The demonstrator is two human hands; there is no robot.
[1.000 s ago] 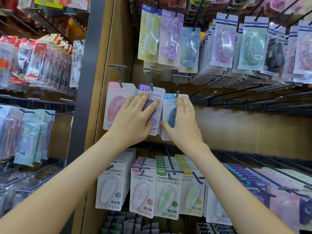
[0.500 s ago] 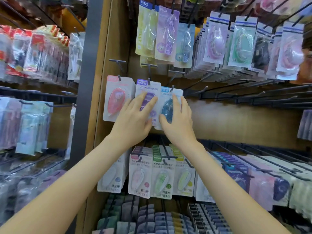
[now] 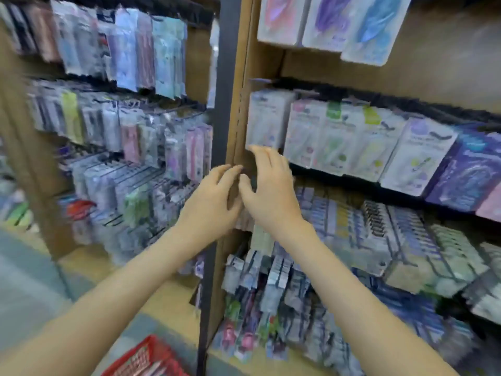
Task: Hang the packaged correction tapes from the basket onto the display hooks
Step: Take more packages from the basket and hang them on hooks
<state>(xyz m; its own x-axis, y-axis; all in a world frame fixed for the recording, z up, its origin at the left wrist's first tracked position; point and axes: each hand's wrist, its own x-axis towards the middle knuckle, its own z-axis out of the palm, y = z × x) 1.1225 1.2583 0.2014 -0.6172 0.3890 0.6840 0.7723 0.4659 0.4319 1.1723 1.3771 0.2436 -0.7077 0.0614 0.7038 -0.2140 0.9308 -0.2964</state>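
- head view, heavily blurred, looks down along a wooden display rack (image 3: 447,63) packed with hanging stationery.
- the left hand (image 3: 214,198) and the right hand (image 3: 271,194) are raised side by side in front of the rack's left edge, thumbs close together; the blur hides whether they touch.
- both hands are wide, fingers spread and only lightly bent, and neither holds anything.
- the right hand's fingertips (image 3: 257,150) reach the lower edge of a white pack (image 3: 268,118) at the left end of the middle row; i cannot tell if they touch it.
- the left hand's fingers lie across a dark upright post (image 3: 223,118) that stands between this rack and a second rack (image 3: 108,118) of clear packs on the left.
- three packaged correction tapes (image 3: 330,20) hang side by side at the top of the rack, well above both hands: a pink pack (image 3: 282,17), a purple pack just beside it, and a blue pack (image 3: 375,28) on the right, tilted and hanging lowest.
- the middle row (image 3: 352,139) carries packs with pink, green and yellow labels, then purple and dark blue ones further right.
- the red basket (image 3: 141,358) sits at the bottom edge, low and left of the rack, under the left forearm; its contents are too blurred to make out.
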